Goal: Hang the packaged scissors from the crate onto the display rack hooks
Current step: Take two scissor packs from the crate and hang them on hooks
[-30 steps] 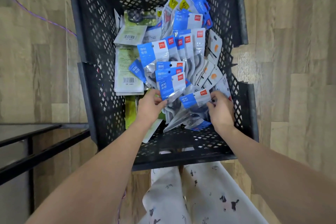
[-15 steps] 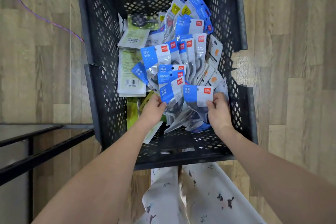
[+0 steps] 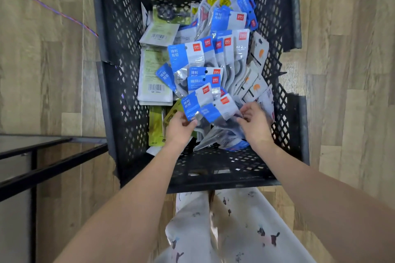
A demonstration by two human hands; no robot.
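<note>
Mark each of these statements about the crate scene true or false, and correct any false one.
1. Both hands are inside the black crate. True.
2. The left hand holds a blue-topped scissors pack. True.
3. The crate stands on a table. False: it stands on the wooden floor.
4. The right hand rests on the crate's rim. False: it is among the packs.
5. A purple cable lies left of the crate. True.
</note>
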